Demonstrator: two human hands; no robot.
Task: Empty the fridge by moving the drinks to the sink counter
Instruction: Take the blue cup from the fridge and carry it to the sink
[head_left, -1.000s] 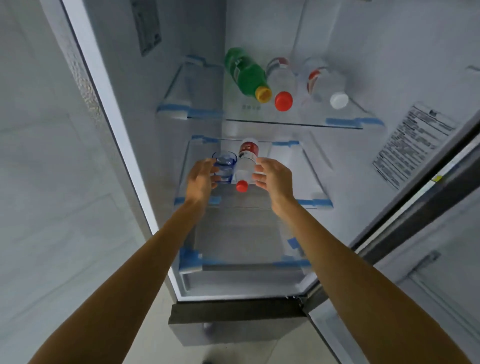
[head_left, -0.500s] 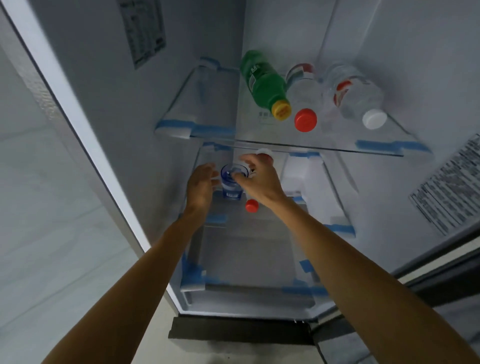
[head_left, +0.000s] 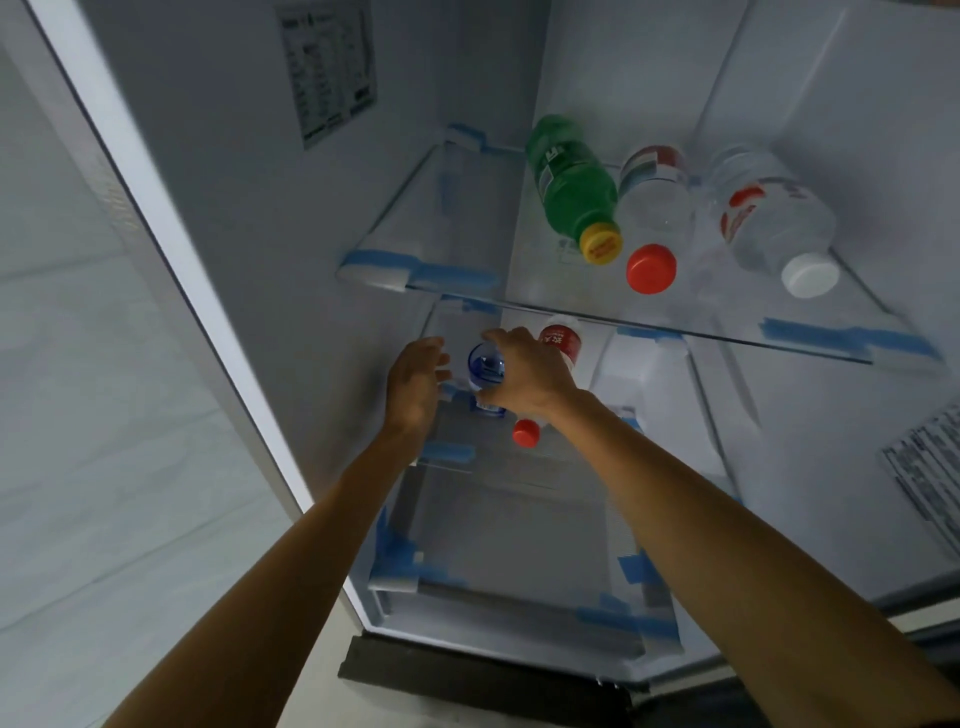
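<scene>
On the fridge's lower shelf (head_left: 448, 453) stand a small blue bottle (head_left: 485, 365) and a clear bottle with a red label and red cap (head_left: 562, 339). My right hand (head_left: 530, 376) reaches across the red-capped bottle, its fingers and thumb wrapped around the blue bottle. My left hand (head_left: 415, 382) is just left of the blue bottle, fingers apart, holding nothing. The upper glass shelf (head_left: 810, 335) carries a green bottle with a yellow cap (head_left: 571, 187), a clear bottle with a red cap (head_left: 655, 205) and a clear bottle with a white cap (head_left: 771, 223).
The fridge's left wall (head_left: 249, 218) bears a label sticker (head_left: 327, 67). Blue tape marks the shelf edges. Below the lower shelf is a bottom compartment (head_left: 519, 551). A pale tiled wall (head_left: 78, 364) lies left of the fridge frame.
My right hand left the red-capped bottle's side and slid left over it onto the blue bottle. My left hand came off the blue bottle. The view moved closer and tilted up.
</scene>
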